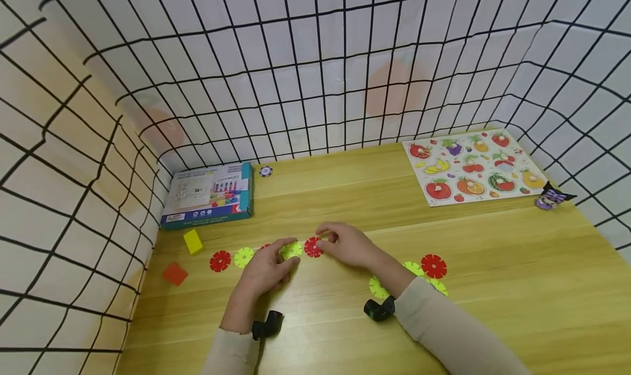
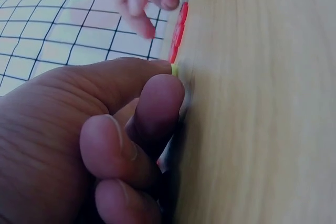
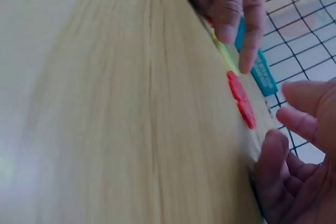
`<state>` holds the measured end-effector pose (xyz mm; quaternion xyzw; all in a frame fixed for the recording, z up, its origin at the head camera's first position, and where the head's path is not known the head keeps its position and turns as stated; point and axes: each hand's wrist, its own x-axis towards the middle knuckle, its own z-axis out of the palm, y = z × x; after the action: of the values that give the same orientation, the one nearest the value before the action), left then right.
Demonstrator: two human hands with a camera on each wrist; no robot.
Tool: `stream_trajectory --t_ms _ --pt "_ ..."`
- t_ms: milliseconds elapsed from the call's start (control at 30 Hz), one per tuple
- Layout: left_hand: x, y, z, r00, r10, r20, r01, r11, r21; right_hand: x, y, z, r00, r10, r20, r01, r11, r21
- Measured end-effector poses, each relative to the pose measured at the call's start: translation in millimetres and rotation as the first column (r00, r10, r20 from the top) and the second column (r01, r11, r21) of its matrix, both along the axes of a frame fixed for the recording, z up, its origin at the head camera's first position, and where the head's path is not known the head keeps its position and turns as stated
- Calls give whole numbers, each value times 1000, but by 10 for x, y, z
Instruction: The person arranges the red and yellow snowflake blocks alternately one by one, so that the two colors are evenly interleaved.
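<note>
Notched plastic snowflake discs lie in a row on the wooden table. My left hand point(image 1: 263, 270) has its index finger and thumb at opposite edges of a yellow-green snowflake disc point(image 1: 292, 250), pinching it flat against the tabletop. Just right of that disc lies a red snowflake disc point(image 1: 313, 247). Over the red disc's right edge hovers my right hand point(image 1: 350, 246), its fingers loosely bent and apart from the disc in the right wrist view. Left along the row are another yellow-green disc point(image 1: 244, 257) and a red disc point(image 1: 220, 261); a further red one is mostly hidden behind my left hand.
Spare discs, including a red one point(image 1: 434, 266), lie around my right forearm. Yellow point(image 1: 193, 242) and orange blocks point(image 1: 175, 274) sit at left, below a boxed set point(image 1: 207, 196). A fruit puzzle board point(image 1: 475, 167), small figurine point(image 1: 553, 196) and poker chip point(image 1: 265, 171) stand farther back, before black wire mesh.
</note>
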<state>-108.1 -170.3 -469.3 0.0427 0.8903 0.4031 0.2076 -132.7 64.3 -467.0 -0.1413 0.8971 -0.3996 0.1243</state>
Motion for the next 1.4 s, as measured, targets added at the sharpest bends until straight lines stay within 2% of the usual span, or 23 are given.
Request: stream_trajectory --t_ms 133,300,467,567,733,867,1033,1400 --pt "14 7 21 1000 2 8 -2 1000 6 91 135 85 999 -24 48 29 996 -89" --pt "33 59 42 1000 -21 -18 21 1000 5 231 376 198 998 -38 52 43 994 -97" --pt "16 210 34 996 -79 -41 80 996 32 377 691 264 996 -42 81 48 996 -74" --pt "-13 321 29 994 -102 -40 104 993 60 470 868 269 995 -18 96 23 999 -49" --pt "-51 433 25 995 -101 -21 103 993 65 618 1055 234 987 82 138 -83 997 -3" --pt "-61 460 16 996 -82 -15 83 996 33 706 1114 185 977 127 173 -140 988 66" --pt "-64 463 0 997 -70 -19 71 997 25 756 1116 134 981 124 152 -145 981 129" --pt "-53 466 6 998 -55 -10 55 998 6 777 1088 97 987 96 132 -114 984 134"
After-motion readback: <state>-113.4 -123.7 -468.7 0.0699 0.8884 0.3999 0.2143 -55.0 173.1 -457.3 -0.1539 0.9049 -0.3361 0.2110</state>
